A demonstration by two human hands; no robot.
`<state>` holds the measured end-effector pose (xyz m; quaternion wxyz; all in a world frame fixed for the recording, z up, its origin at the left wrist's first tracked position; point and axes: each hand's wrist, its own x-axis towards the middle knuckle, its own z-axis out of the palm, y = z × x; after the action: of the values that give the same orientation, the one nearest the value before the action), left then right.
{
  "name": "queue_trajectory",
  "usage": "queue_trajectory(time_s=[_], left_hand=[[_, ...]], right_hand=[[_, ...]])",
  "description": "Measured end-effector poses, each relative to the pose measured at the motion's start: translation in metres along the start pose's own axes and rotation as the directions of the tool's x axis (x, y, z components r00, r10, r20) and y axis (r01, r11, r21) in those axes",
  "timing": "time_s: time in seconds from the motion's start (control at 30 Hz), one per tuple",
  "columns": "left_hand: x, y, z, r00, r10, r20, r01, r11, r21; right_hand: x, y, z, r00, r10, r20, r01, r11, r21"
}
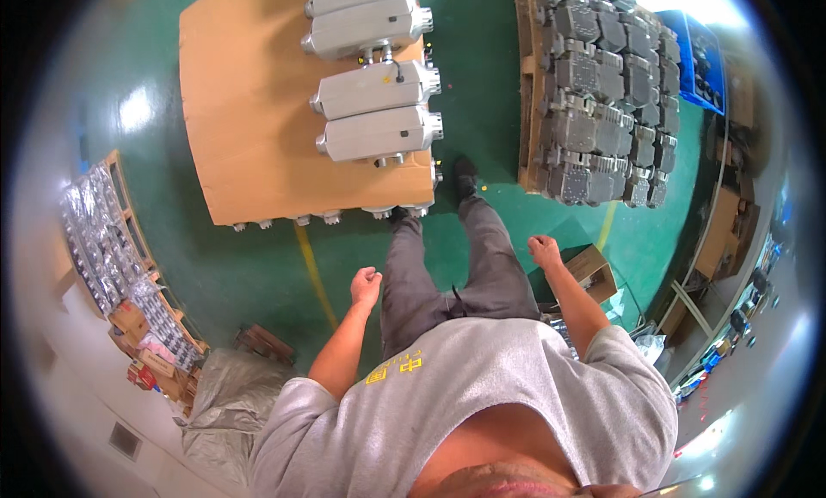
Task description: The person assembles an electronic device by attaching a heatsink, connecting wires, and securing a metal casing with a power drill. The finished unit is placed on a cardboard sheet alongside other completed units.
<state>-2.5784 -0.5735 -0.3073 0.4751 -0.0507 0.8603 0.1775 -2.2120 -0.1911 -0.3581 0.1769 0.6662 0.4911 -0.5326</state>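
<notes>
My left hand (366,285) hangs beside my left thigh with its fingers curled in, and nothing shows in it. My right hand (544,251) is out past my right thigh, also loosely closed, with nothing visible inside. Neither hand touches anything. Ahead lies a large brown cardboard sheet (245,111) over a stack. Along its right side rest several silver, long-bodied metal units (376,134) with finned round ends and short pipe stubs. More silver ends (332,217) stick out from beneath the sheet's near edge.
A wooden pallet (532,94) holds dark grey castings (594,128) at the far right, near a blue crate (693,59). An open carton (592,274) stands by my right hand. Foil-like silver parts (107,240) and a grey plastic cover (232,403) are left. Green floor (473,68) separates the stacks.
</notes>
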Motion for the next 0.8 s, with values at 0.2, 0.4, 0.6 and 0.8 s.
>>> queue_trajectory(time_s=[0.2,0.4,0.6,0.8], left_hand=[[-0.056,0.067,-0.010,0.979,0.198,0.038,-0.192,0.973,-0.124],[-0.065,0.102,0.002,0.896,0.326,0.301,-0.292,0.944,-0.151],[-0.029,0.121,0.001,0.806,0.439,0.397,-0.569,0.760,0.315],[-0.072,0.137,-0.002,0.709,0.554,0.436,-0.696,0.448,0.561]], right_hand=[[-0.076,0.007,-0.042,1.000,-0.028,0.007,0.025,0.952,0.306],[-0.142,0.065,-0.075,0.967,-0.003,-0.255,0.139,0.845,0.516],[-0.208,0.153,-0.050,0.935,0.089,-0.344,0.175,0.727,0.664],[-0.250,0.218,-0.028,0.924,-0.024,-0.382,0.247,0.800,0.546]])
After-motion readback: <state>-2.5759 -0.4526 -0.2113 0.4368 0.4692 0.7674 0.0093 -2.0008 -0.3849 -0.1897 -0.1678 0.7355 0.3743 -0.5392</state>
